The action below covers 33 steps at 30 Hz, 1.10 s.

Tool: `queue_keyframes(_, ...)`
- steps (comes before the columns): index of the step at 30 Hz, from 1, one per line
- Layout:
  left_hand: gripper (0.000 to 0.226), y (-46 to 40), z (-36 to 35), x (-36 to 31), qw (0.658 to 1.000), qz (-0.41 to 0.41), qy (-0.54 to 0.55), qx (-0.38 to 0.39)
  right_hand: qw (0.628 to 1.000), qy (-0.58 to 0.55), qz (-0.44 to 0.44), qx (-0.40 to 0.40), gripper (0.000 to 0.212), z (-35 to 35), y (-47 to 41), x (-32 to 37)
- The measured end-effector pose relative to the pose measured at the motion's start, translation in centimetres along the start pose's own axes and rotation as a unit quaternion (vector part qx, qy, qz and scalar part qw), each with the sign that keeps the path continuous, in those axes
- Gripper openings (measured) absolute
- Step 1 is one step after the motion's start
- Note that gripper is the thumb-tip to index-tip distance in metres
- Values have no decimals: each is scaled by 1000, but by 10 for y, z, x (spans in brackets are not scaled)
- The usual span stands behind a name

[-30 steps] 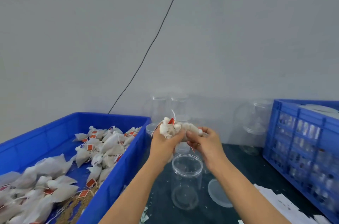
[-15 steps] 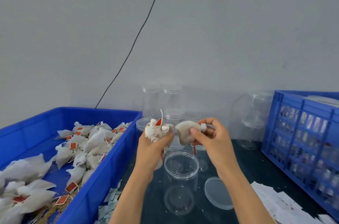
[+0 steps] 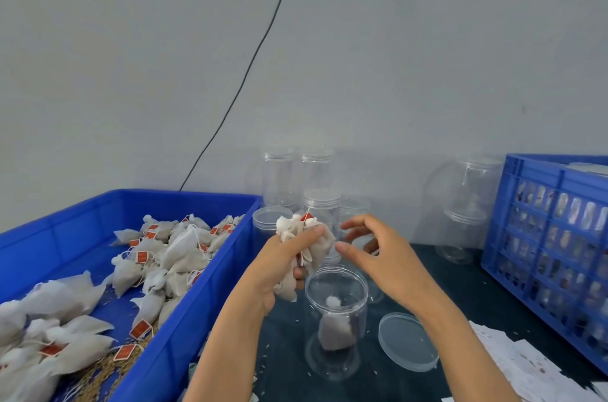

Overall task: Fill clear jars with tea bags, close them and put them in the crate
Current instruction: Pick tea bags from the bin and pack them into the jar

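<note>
My left hand (image 3: 279, 265) grips a bunch of white tea bags (image 3: 304, 234) with red tags, just above and left of an open clear jar (image 3: 335, 324). One tea bag (image 3: 335, 331) lies inside that jar. My right hand (image 3: 378, 253) hovers beside the bunch with spread fingers and holds nothing. The jar's clear lid (image 3: 408, 340) lies flat on the dark table to its right. A blue crate (image 3: 552, 247) with filled jars stands at the right edge.
A blue bin (image 3: 184, 313) full of loose tea bags (image 3: 171, 257) fills the left side. Several empty clear jars (image 3: 316, 181) stand stacked against the wall, more (image 3: 467, 204) near the crate. White paper sheets (image 3: 526, 368) lie at the bottom right.
My right hand has let go of the tea bag it pinched, and that bag now lies in the jar. The hand has opened beside the bunch. My left hand still holds the bunch.
</note>
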<state>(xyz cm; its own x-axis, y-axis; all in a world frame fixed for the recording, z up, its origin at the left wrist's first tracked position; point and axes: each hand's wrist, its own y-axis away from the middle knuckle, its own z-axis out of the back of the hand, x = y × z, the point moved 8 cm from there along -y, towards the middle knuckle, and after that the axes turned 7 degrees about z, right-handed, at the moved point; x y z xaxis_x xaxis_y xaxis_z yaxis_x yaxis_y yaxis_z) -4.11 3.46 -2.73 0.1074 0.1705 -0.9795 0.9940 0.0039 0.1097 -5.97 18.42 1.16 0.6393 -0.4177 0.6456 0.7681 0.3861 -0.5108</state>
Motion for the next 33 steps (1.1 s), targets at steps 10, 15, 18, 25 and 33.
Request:
queue_keyframes(10, 41, 6, -8, 1, 997, 37, -58, 43, 994, -42, 58, -81, 13, -8, -2, 13)
queue_keyframes(15, 35, 7, 2, -1, 998, 30, -47, -3, 987, -48, 28, -149, 7, 12, -1, 6)
queue_keyframes(18, 36, 3, 9, -1, 999, 23, -31, -29, 993, -35, 21, -106, 8, 14, -2, 1)
queue_keyframes(25, 33, -1, 4, 6, 999, 38, -31, -15, 987, 154, 28, 24, 4, -13, 1, -1)
queue_keyframes(33, 76, -2, -21, 8, 997, 38, -40, 57, 996, -55, 59, 34, 38, -23, 3, 22)
